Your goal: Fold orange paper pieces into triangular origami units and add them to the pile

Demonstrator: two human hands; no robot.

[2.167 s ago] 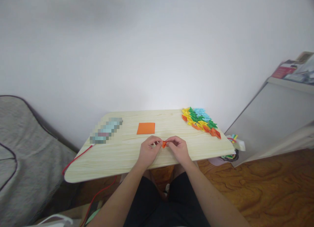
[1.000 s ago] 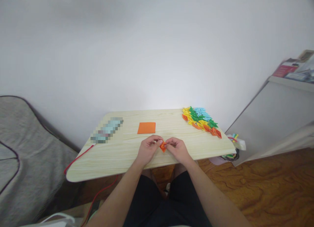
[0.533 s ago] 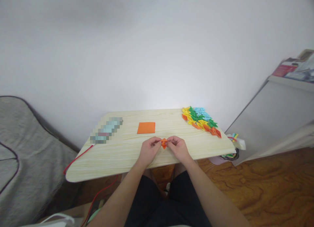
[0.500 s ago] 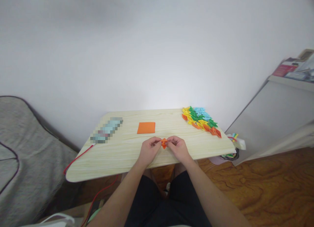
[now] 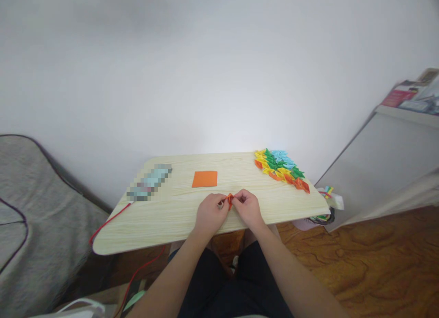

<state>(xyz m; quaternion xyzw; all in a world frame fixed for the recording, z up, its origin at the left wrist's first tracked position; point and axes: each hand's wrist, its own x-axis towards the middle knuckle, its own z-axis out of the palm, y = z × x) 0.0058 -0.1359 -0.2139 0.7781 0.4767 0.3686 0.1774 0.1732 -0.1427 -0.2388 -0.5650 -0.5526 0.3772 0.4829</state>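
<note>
A small folded orange paper piece (image 5: 229,200) is pinched between my left hand (image 5: 210,212) and my right hand (image 5: 247,208), just above the near part of the light wooden table (image 5: 161,217). Both hands have their fingers curled round it, so most of the piece is hidden. Behind the hands a flat square of orange paper (image 5: 205,179) lies on the table. At the table's far right corner sits a pile of several folded paper pieces (image 5: 280,169) in yellow, green, light blue and orange.
A blurred oblong object (image 5: 149,183) lies at the table's far left. A red cable (image 5: 109,221) hangs off the left edge. A grey cushion (image 5: 30,208) is to the left, a grey cabinet (image 5: 384,167) to the right, and a small basket of paper (image 5: 320,217) by the table's right edge.
My hands have closed in tighter round the orange piece, which is folded narrower and shows less than before. The hands stay at the same spot on the table.
</note>
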